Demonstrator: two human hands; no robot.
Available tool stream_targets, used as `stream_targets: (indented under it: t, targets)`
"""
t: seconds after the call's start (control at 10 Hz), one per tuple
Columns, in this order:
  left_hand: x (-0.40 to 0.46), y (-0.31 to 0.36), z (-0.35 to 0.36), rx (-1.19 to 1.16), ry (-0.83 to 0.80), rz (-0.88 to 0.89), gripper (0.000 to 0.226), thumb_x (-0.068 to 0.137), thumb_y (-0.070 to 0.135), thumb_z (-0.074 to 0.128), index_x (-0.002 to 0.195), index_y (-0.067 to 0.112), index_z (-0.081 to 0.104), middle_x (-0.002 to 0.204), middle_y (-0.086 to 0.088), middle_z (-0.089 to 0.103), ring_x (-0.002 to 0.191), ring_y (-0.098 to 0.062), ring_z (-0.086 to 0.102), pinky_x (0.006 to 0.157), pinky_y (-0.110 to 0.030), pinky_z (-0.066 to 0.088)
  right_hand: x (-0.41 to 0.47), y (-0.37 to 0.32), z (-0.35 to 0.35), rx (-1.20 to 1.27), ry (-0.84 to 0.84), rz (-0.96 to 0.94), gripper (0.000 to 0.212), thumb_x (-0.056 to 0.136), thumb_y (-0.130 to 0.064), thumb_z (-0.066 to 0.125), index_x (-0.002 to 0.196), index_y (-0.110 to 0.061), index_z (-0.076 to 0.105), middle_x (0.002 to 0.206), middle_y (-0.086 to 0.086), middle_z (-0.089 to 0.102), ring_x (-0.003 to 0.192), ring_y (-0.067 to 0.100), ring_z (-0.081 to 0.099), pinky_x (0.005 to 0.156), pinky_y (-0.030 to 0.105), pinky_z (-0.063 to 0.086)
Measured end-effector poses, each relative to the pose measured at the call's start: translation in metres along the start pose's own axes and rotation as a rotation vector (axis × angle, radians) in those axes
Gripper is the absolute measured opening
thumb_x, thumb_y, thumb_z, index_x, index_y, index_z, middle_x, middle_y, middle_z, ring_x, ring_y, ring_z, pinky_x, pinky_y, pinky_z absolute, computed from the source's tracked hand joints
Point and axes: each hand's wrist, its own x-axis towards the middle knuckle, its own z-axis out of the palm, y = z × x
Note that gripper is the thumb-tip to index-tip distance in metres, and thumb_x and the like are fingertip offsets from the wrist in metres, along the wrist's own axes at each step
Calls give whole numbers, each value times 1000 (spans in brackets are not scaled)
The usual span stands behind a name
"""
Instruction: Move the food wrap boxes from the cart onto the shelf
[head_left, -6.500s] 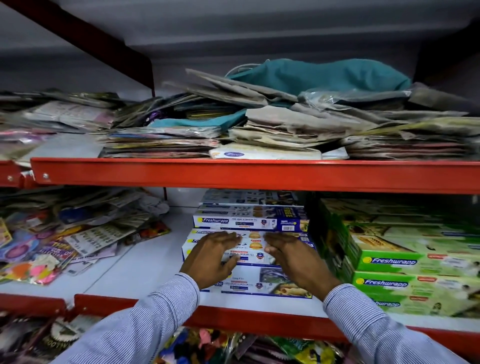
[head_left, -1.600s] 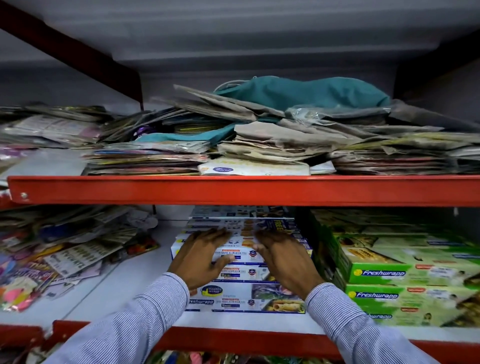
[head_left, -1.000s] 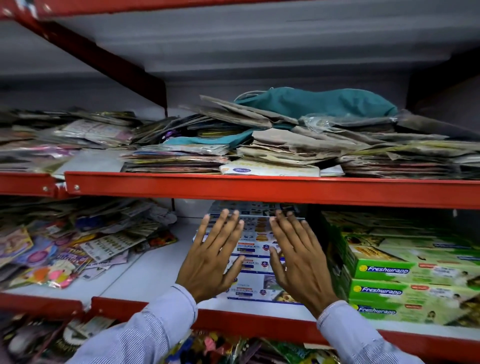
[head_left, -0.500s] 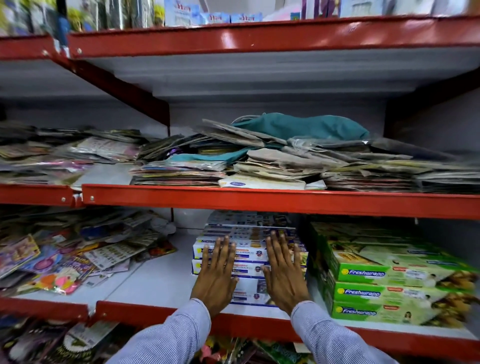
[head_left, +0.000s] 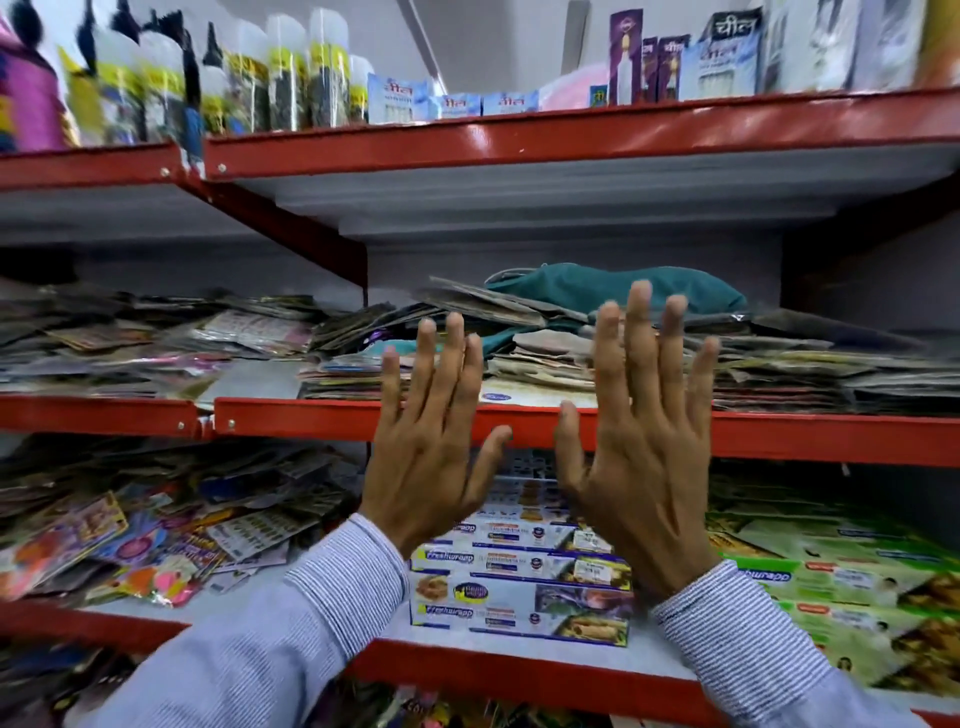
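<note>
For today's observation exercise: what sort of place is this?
Most likely a small general shop: red-edged shelves hold stacked Freshwrapp boxes, packaged goods in rows, and heaps of flat packets.

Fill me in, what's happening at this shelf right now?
A person is stocking food wrap boxes. A stack of blue boxes sits on the lower shelf, beside green boxes. Both the left hand and right hand are raised in front of the shelves, open and empty, touching no box. No cart is in view.
</note>
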Motion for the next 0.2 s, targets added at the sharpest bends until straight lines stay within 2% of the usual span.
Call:
stream_targets:
  t: [0.1, 0.2]
  targets:
    - [26, 2, -27, 35, 74, -14, 80, 97, 46, 44, 153, -2, 14, 163, -23, 5, 152, -36, -3, 120, -63, 4, 25, -11, -22, -25, 40, 6, 77, 92, -36, 46, 156, -10, 11, 165, 14, 5, 153, 33, -1, 122, 60, 6]
    - [35, 5, -39, 59, 93, -36, 81, 97, 49, 42, 153, -2, 14, 163, -23, 5, 152, -35, -4, 120, -63, 4, 29, -6, -43, -45, 106, 10, 77, 91, -33, 51, 155, -8, 17, 164, 17, 11, 152, 36, 5, 121, 61, 10]
